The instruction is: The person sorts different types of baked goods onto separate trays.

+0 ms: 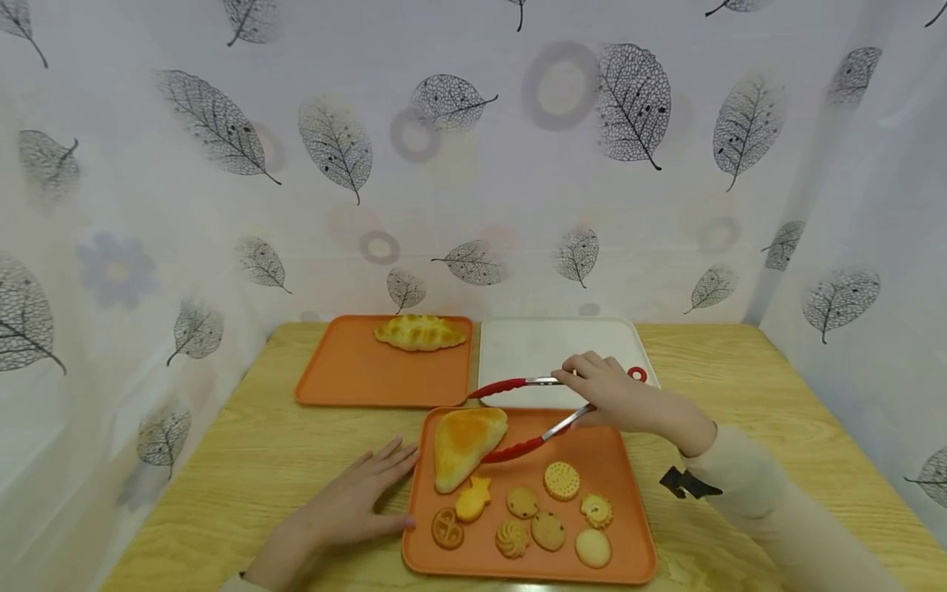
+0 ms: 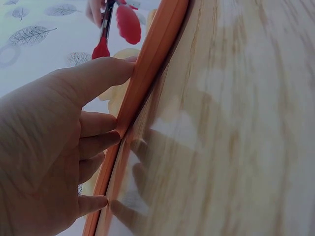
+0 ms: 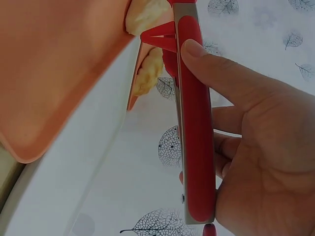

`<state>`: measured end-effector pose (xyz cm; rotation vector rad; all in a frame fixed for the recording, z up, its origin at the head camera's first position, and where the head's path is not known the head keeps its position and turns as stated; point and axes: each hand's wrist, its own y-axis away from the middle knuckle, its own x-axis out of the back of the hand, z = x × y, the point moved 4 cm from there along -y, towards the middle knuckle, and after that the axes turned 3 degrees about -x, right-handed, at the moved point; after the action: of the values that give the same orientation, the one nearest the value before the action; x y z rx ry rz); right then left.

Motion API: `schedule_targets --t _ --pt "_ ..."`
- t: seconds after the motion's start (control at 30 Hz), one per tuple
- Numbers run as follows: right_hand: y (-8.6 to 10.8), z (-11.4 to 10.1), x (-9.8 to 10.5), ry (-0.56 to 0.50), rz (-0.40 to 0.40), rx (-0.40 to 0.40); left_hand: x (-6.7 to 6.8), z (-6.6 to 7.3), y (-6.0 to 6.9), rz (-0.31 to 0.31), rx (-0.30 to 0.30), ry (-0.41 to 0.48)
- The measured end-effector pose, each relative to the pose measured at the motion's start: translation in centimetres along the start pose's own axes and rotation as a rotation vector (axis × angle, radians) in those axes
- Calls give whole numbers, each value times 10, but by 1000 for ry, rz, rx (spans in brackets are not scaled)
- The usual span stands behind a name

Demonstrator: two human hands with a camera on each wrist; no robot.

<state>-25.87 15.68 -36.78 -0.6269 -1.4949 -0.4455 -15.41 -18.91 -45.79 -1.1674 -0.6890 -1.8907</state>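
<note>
Tongs (image 1: pixel 518 449) in the right grip (image 1: pixel 610 391), fingers and thumb curled round them, arms spread wide about the far right corner of the bread (image 1: pixel 462 448); contact unclear. Bread at far left of the front tray (image 1: pixel 629 526), near biscuits (image 1: pixel 522 501). Left grip (image 1: pixel 355 497) relaxed, fingers extended against that tray's left rim. Croissant (image 1: pixel 420 333) on the back tray (image 1: pixel 370 370).
</note>
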Motion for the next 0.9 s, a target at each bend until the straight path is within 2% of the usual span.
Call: schedule_targets --t 0.27,0.53,0.77,0.9 --pt "-11 -6 -11 34 -19 47 -1 -1 1 -8 5 4" --pt "-22 -11 -9 52 -26 77 -1 -2 0 -17 8 0" --pt "-22 -11 -8 84 -29 79 0 -1 0 -17 11 19" --pt "-18 -11 -6 99 -3 92 0 -1 0 -15 9 22"
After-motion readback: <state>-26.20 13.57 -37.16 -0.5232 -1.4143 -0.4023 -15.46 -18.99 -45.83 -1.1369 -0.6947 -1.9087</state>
